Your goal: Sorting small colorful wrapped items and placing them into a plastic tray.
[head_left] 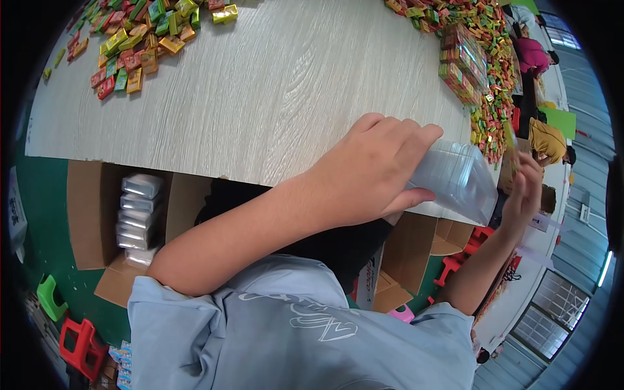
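Note:
My left hand [388, 166] reaches across the table's near edge and is closed on a clear plastic box [458, 179], thumb on the near side and fingers on the far side. The box shows ridges and seems to have nothing in it. Farther right, my right hand [526, 188] is raised, its fingers pinched on a thin yellow-green piece [509, 136], too blurred to name. Beyond the plastic box, a heap of small colourful boxes [491, 120] runs along the table's right side. Filled clear packs [465, 62] of such boxes are stacked against that heap.
Another pile of small colourful boxes [140, 45] covers the far left of the pale wooden table [273, 84]. Below the edge, a cardboard carton [94, 214] holds stacked clear plastic boxes [138, 214]. Red stools [83, 348] stand on the green floor. Other people [547, 140] sit farther right.

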A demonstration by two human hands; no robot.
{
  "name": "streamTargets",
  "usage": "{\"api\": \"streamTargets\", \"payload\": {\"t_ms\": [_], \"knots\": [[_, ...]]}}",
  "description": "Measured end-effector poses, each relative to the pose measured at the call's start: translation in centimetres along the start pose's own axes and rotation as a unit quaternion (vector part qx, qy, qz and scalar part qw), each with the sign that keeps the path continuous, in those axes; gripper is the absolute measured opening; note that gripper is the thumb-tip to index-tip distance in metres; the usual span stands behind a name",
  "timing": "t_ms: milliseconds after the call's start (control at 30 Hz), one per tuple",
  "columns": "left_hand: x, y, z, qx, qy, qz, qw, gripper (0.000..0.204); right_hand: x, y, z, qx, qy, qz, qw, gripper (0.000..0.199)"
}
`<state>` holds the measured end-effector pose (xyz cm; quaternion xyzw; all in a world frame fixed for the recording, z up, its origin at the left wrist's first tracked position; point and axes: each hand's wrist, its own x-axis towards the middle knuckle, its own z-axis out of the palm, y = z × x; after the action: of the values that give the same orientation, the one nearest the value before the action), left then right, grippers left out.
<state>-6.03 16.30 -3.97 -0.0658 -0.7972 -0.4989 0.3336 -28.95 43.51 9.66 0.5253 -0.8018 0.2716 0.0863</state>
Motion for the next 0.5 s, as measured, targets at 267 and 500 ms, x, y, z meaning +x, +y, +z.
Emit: {"api": "streamTargets", "payload": {"t_ms": [267, 500], "knots": [[-0.5, -0.1, -0.4, -0.011, 0.014, -0.001, 1.000, 0.084, 3.7, 4.5, 5.3, -0.143, -0.085, -0.007, 0.986, 0.011], [-0.5, 0.4, -0.7, -0.039, -0.013, -0.034, 0.999, 0.103, 5.3, 8.3, 7.1, -0.132, -0.024, -0.026, 0.991, 0.009]]}}
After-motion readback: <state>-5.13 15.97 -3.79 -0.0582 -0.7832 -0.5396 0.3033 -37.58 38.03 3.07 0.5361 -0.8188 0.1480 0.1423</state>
